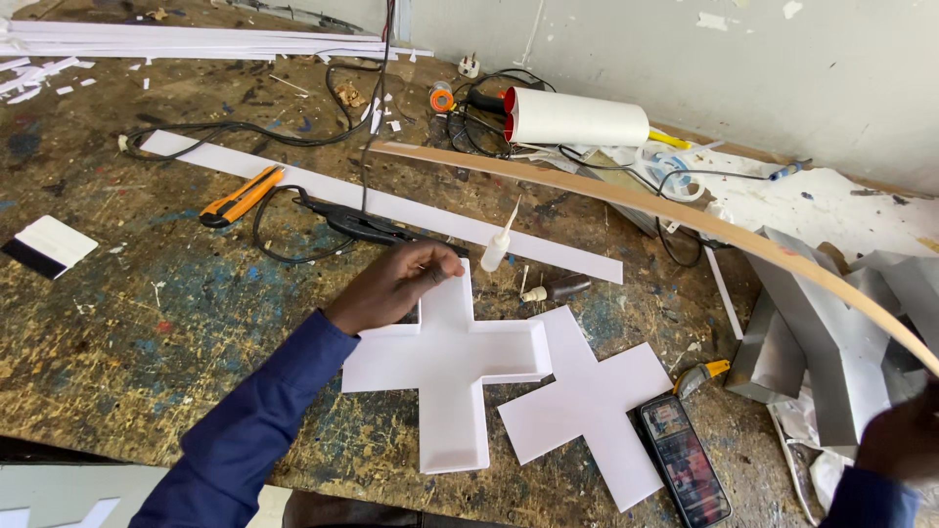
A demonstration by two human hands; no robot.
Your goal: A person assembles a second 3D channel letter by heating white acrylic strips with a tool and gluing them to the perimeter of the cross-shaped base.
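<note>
- While the white cross-shaped tray [450,357] lies flat on the paint-stained desk [127,323], it is pressed at its upper arm by the left hand [391,286], apparently to keep it from sliding.
- The fingers [430,262] of that hand are curled together over the tray's raised top edge, pinching the thin wall.
- The right hand [905,435] is seen only in part at the lower right corner, near the long bent wooden strip [685,210]; whether its fingers are closed on the strip cannot be told.
- A flat white cross cut-out [592,401] is laid just beside the tray, touching its right arm, as if matched to it in shape.
- A small glue bottle [496,249] is stood upright just above the tray, within easy reach.
- A phone [685,460] is set at the cut-out's lower right edge.
- An orange knife [242,196] and a long white strip [391,205] are left further back.
</note>
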